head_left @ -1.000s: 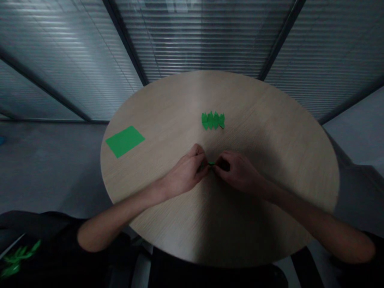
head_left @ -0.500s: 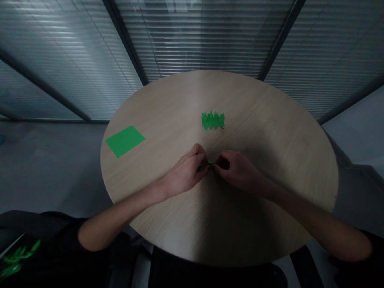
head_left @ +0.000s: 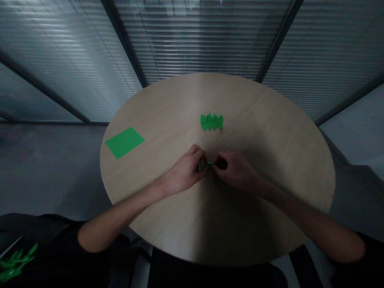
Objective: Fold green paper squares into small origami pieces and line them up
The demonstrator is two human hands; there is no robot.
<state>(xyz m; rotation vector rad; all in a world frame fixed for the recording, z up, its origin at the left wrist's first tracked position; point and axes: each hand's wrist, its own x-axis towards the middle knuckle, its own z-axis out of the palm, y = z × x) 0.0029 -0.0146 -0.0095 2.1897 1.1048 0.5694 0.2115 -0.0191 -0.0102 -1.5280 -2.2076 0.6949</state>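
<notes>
My left hand (head_left: 184, 172) and my right hand (head_left: 237, 170) meet near the middle of the round wooden table (head_left: 255, 120), fingertips pinching a small piece of green paper (head_left: 206, 165) between them. Most of that piece is hidden by my fingers. Farther out, a folded green paper strip (head_left: 211, 122) with pointed, leaf-like segments lies on the table, beyond both hands. A flat rectangular green paper sheet (head_left: 124, 143) lies near the left rim, well away from my left hand.
Green leaf-shaped paper pieces (head_left: 15, 260) lie on a dark surface at the lower left, below the table edge. Slatted blinds behind glass panels stand beyond the far rim, and grey floor shows on both sides of the table.
The green piece shows more to the left of my fingers, and my right hand sits slightly farther left. The whole view has shifted slightly. The strip and sheet stay in place on the table.
</notes>
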